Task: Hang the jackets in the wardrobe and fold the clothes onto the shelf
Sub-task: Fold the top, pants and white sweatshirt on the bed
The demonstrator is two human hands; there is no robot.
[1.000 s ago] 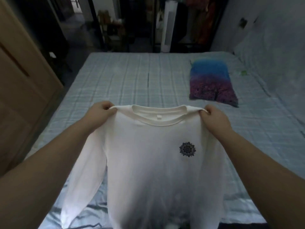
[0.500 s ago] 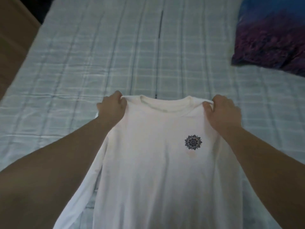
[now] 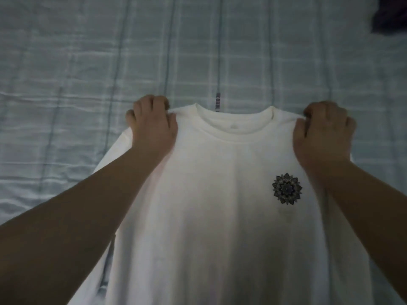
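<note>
A white long-sleeved shirt (image 3: pixel 220 205) with a small dark flower print (image 3: pixel 287 189) on the chest is spread front-up over the bed, collar pointing away from me. My left hand (image 3: pixel 153 126) grips its left shoulder with curled fingers. My right hand (image 3: pixel 323 130) grips the right shoulder the same way. The left sleeve trails down under my left forearm. The right sleeve and the hem are hidden or out of frame.
The bed's pale blue checked sheet (image 3: pixel 88 73) fills the view around the shirt, slightly wrinkled at the left. A dark corner of the purple pillow (image 3: pixel 389 16) shows at the top right. A small dark tag (image 3: pixel 217 103) lies just beyond the collar.
The shirt has come down from hanging in the air toward the bed surface, both hands still on the shoulders. My view has tilted down and closer; the room and most of the pillow have left the frame.
</note>
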